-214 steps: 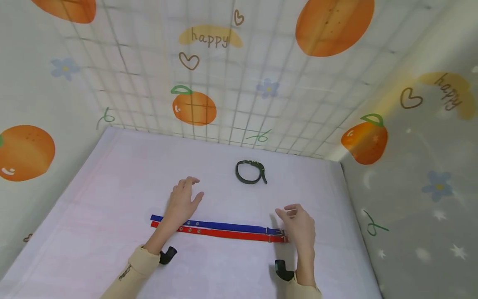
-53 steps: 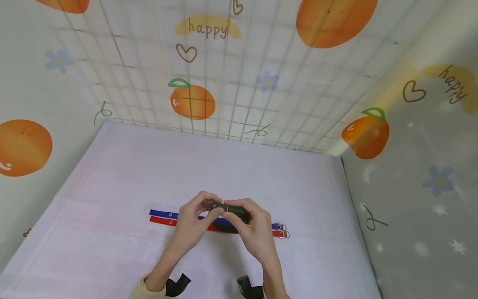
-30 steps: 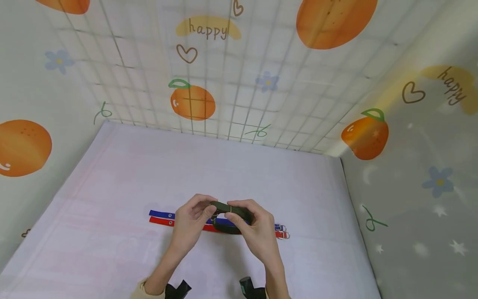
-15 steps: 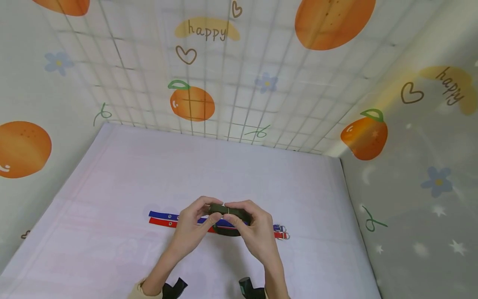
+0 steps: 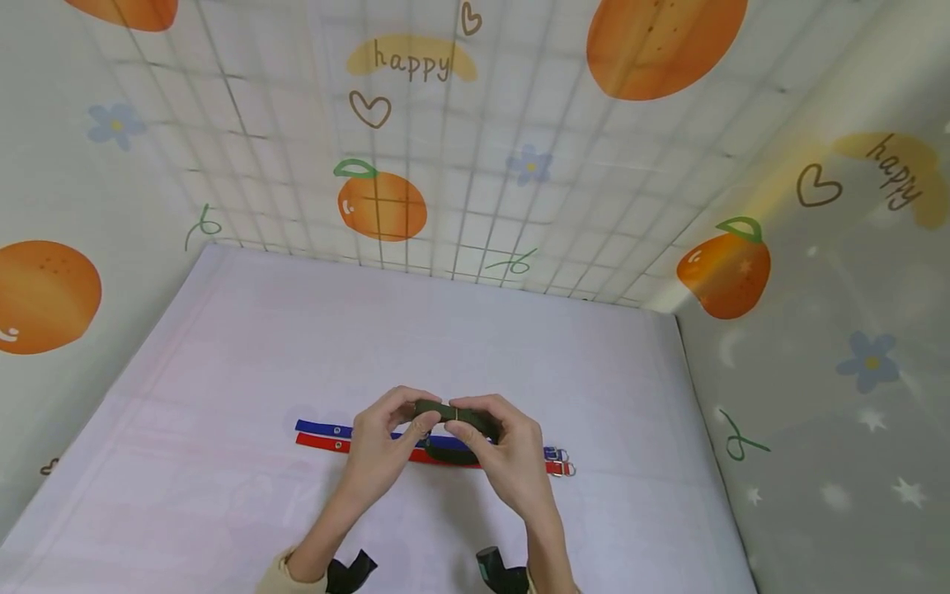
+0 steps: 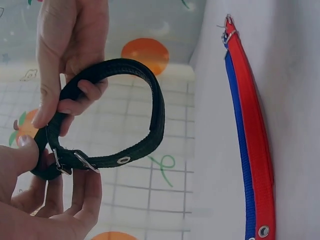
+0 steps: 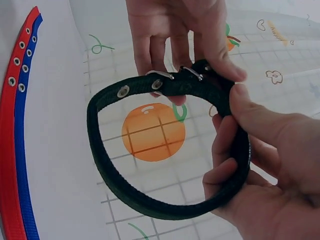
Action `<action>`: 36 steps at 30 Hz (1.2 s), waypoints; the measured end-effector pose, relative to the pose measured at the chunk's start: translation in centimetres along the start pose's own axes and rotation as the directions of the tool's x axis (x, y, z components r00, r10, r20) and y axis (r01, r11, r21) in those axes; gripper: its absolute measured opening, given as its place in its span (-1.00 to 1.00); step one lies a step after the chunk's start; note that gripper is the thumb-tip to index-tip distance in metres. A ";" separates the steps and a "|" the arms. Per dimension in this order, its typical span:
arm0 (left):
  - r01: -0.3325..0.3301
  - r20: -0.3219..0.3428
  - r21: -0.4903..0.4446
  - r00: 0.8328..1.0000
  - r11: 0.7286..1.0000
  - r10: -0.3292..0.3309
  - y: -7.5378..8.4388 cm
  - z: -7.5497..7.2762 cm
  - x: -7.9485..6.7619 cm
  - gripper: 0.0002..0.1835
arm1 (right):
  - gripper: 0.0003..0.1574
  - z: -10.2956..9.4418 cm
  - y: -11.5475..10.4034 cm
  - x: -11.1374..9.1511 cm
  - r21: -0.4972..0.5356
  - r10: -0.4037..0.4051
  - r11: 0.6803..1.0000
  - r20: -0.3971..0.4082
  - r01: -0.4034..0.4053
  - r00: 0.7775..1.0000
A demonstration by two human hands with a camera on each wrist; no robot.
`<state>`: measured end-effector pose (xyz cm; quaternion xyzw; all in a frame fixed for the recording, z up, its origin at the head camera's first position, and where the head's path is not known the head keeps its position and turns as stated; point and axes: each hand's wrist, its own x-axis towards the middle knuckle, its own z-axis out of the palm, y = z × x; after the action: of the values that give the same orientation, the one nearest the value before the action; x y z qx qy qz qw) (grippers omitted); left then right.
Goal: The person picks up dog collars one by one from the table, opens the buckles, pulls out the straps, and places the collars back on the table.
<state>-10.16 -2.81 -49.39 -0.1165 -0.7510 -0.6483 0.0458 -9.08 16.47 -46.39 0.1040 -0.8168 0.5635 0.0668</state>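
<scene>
Both hands hold a dark green pet collar (image 5: pixel 454 453), buckled into a loop, above the table. My left hand (image 5: pixel 374 450) pinches it close to the metal buckle (image 6: pixel 61 167), thumb on one side and fingers behind. Curled round the band beside it is my right hand (image 5: pixel 515 454), its thumb pressing the strap in the right wrist view. The rest of the loop (image 7: pixel 95 135) hangs free, with metal eyelets (image 7: pixel 123 91) showing. Beneath the hands lie a blue collar (image 5: pixel 317 427) and a red collar (image 5: pixel 317 443), flat and side by side, their middles partly hidden.
A white cloth (image 5: pixel 297 330) covers the table. Patterned sheets with oranges and a grid (image 5: pixel 482 124) rise at the back and sides. Black curved pieces (image 5: pixel 353 571) sit at both wrists.
Seven seconds ago the green collar lay at the back and both hands were apart; now both hold it over the other collars. Over the last second the fingers shift only slightly along the band.
</scene>
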 end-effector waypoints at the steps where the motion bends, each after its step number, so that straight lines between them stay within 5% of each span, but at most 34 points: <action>1: 0.007 -0.001 -0.007 1.000 1.000 -0.007 0.0 -0.1 0.0 -0.78 | -0.68 -0.1 0.0 0.0 -0.002 0.007 1.000 -0.002 -0.007 1.000; 12: 0.183 0.047 -0.198 0.983 0.963 -0.177 0.0 -1.1 1.1 -0.73 | -0.65 -0.5 0.4 0.8 -0.025 0.036 0.999 -0.019 -0.036 0.999; 19: 0.169 0.057 -0.179 0.985 0.969 -0.161 -0.1 -0.7 1.7 -0.72 | -0.66 -0.2 0.7 1.3 -0.023 0.048 0.999 -0.012 -0.048 0.999; 31: 0.073 0.046 -0.009 0.996 0.997 -0.073 -1.3 0.5 2.9 -0.71 | -0.67 -0.2 1.1 2.8 0.017 0.093 0.995 0.001 -0.093 0.996; 36: 0.069 0.017 0.006 0.997 0.998 -0.069 -1.3 0.7 3.6 -0.73 | -0.63 0.1 1.3 3.2 -0.035 0.084 0.996 -0.045 -0.086 0.995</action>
<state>-13.88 -1.87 -49.92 -0.0958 -0.7568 -0.6464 0.0173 -12.54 16.54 -46.88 0.0557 -0.8292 0.5527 0.0625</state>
